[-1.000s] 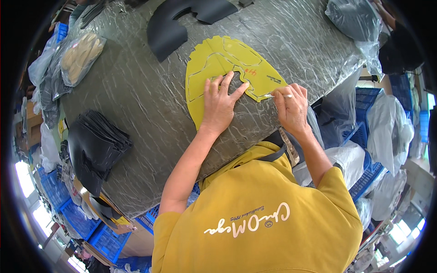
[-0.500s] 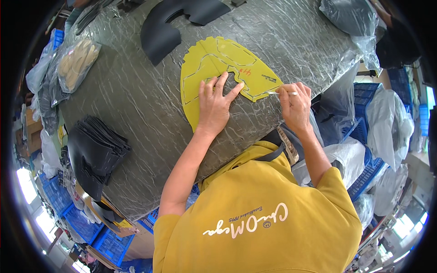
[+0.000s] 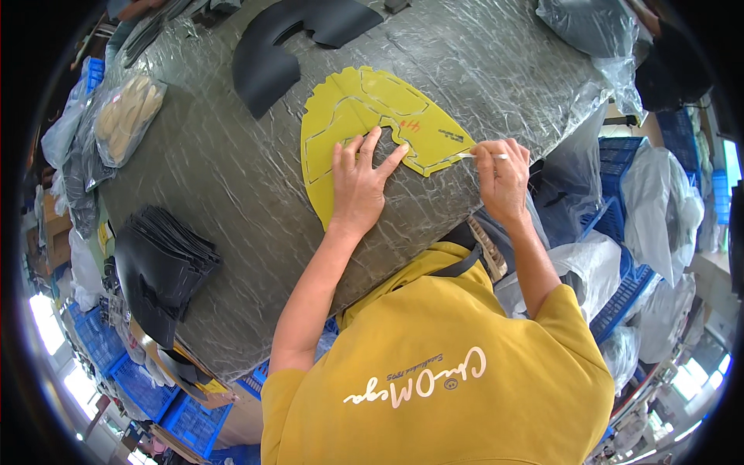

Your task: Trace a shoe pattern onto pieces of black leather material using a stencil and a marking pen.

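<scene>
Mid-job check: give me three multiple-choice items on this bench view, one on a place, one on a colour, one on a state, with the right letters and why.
1. Where does the stack of black cut pieces lie?
A. at the table's left edge
B. under the template
C. beside the right hand

2. What colour is the template?
A. blue
B. yellow
C. white

3. How is the left hand placed?
A. lifted off the table
B. closed in a fist
C. flat with fingers spread on the template

Answers: 1 A, the stack sits far left on the wrapped table. 2 B, the sheet is plainly yellow. 3 C, its palm presses the sheet while the right hand holds a thin white pen at the sheet's edge.
</scene>
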A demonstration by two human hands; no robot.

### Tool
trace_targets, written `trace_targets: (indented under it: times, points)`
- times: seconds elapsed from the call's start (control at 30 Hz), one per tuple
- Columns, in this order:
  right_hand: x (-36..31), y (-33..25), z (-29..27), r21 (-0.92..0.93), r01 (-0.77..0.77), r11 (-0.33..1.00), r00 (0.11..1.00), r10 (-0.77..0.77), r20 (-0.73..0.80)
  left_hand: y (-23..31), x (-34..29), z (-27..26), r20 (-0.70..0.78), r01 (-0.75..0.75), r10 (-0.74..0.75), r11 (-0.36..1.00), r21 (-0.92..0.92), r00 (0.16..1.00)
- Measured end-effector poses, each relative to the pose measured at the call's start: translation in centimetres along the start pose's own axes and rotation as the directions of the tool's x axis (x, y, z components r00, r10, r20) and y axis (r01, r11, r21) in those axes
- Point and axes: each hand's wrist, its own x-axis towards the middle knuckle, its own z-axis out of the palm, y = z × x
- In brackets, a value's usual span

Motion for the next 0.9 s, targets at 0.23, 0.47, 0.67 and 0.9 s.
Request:
trace_targets:
  times: [0.23,0.47,0.67,0.9]
  points:
    - [0.5,1.2,-1.1,-0.124,-0.017,0.992,0.999,0.012,-0.037,0.0,0.2,0.0,-0.008,-0.013,0.013,1.000,0.009,1.000]
    - [2.8,1.8,-1.1,-0.197,-0.080,0.977,0.990,0.055,-0.128,-0.3,0.3,-0.3,-0.011,-0.031,0.031,0.999,0.036,0.999]
    - [9.0,-2.0,5.1,0.171,0.017,0.985,0.997,-0.004,-0.076,-0.1,0.4,-0.5,-0.001,-0.023,0.023,1.000,0.014,1.000]
    - [13.2,-1.8,11.5,0.152,0.025,0.988,0.998,-0.032,0.048,0.0,0.1,-0.5,0.001,-0.016,0.016,0.999,-0.032,1.000]
